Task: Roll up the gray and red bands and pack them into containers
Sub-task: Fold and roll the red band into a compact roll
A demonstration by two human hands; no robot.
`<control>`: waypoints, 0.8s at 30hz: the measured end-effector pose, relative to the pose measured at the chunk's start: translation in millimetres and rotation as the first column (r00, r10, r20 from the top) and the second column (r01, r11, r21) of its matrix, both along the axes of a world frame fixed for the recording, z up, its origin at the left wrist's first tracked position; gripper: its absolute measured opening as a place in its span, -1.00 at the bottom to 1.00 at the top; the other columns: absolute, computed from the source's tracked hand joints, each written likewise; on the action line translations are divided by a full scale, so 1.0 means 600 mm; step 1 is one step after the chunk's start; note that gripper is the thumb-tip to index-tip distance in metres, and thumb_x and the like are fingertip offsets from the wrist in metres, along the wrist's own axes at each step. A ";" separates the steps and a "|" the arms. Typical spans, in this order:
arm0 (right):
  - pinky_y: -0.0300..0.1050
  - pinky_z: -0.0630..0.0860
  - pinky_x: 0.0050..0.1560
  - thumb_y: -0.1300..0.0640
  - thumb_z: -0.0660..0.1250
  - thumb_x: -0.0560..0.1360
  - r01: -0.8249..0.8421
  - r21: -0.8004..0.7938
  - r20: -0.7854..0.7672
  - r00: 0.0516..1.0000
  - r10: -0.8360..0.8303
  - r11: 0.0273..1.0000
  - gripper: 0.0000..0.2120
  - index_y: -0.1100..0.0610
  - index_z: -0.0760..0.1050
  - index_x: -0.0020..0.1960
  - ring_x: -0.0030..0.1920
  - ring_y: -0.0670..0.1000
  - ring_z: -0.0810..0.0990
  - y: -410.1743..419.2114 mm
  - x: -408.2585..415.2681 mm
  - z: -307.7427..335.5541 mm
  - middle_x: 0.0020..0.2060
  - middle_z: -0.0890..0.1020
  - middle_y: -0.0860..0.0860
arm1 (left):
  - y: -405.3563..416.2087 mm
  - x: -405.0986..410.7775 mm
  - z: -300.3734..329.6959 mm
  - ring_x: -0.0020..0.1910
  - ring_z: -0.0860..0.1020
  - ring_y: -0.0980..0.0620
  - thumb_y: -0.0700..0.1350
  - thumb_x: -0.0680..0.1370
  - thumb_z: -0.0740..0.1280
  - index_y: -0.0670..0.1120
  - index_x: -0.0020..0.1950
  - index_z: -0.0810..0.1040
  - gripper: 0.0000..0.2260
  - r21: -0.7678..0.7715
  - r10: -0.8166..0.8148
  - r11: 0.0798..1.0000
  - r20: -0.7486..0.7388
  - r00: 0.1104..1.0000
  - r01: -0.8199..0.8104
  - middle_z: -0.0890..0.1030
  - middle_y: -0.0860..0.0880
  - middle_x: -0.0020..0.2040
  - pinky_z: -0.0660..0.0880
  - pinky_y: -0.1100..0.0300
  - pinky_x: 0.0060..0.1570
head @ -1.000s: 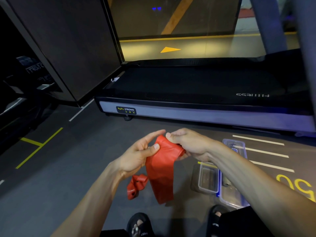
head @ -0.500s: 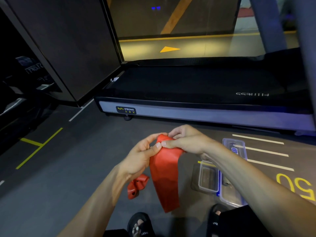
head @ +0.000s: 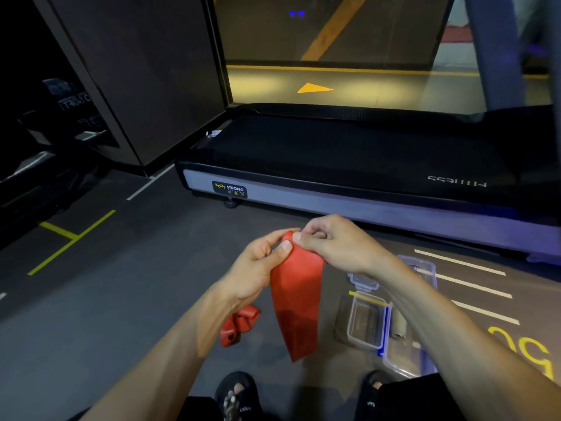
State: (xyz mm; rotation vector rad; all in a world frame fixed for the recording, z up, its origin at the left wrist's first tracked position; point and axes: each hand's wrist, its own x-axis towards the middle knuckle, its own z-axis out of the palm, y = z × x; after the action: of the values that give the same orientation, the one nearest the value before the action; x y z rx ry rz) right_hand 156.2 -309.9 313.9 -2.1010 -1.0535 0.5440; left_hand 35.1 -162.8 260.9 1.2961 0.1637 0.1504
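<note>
A red band (head: 296, 302) hangs flat in front of me, its top end pinched between both hands. My left hand (head: 258, 268) holds the top left corner with thumb and fingers. My right hand (head: 334, 241) pinches the top edge from the right. A second red band (head: 238, 325), loosely rolled, lies on the floor below my left wrist. Clear plastic containers (head: 365, 322) stand open on the floor to the right, and a rolled gray band (head: 399, 326) lies in the larger container (head: 403, 360) beside them.
A treadmill (head: 349, 165) runs across the view just beyond my hands. A clear lid (head: 420, 265) lies behind my right wrist. My sandalled feet (head: 239, 396) are at the bottom edge. Dark equipment stands at the left.
Both hands have drawn closer together at the band's top end, and the band now hangs straighter and longer below them.
</note>
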 end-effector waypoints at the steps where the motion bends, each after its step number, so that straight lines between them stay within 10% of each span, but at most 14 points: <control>1: 0.12 0.49 -0.18 -0.18 0.30 0.62 -0.029 -0.018 0.071 0.997 0.030 0.999 -0.59 0.15 0.59 -0.14 -0.30 0.12 0.54 -0.001 -0.001 0.002 -0.29 0.66 0.14 | 0.002 0.000 -0.002 0.08 0.65 -0.10 -0.11 0.62 0.28 -0.28 0.41 0.46 -0.59 0.013 0.008 1.000 0.000 1.000 -0.008 0.63 -0.30 0.22 0.62 0.13 0.08; 15: 0.11 0.54 -0.09 -0.18 0.32 0.61 -0.148 -0.051 0.223 0.962 0.155 0.988 -0.65 0.09 0.64 -0.09 -0.17 0.06 0.63 0.007 0.003 -0.006 -0.23 0.69 0.04 | -0.007 -0.004 -0.015 -0.24 0.60 0.15 -0.03 0.60 0.27 -0.21 0.10 0.57 -0.74 -0.042 0.119 0.992 -0.018 0.993 -0.120 0.65 -0.07 -0.15 0.56 0.32 -0.20; 24: 0.04 0.55 0.08 -0.07 0.35 0.62 -0.027 0.146 0.266 0.964 -0.013 0.989 -0.80 0.01 0.67 0.09 -0.02 -0.05 0.66 0.006 0.020 0.018 -0.10 0.72 -0.10 | 0.001 -0.013 -0.014 0.06 0.66 -0.08 -0.11 0.65 0.23 -0.33 0.43 0.43 -0.58 -0.051 -0.042 0.998 0.042 0.998 0.044 0.60 -0.31 0.20 0.62 0.07 0.13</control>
State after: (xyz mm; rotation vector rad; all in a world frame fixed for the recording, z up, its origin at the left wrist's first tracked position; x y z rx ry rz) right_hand 168.1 -306.3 325.0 -2.0757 -1.2119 0.1803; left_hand 27.5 -162.2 252.5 1.2433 0.1040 0.1355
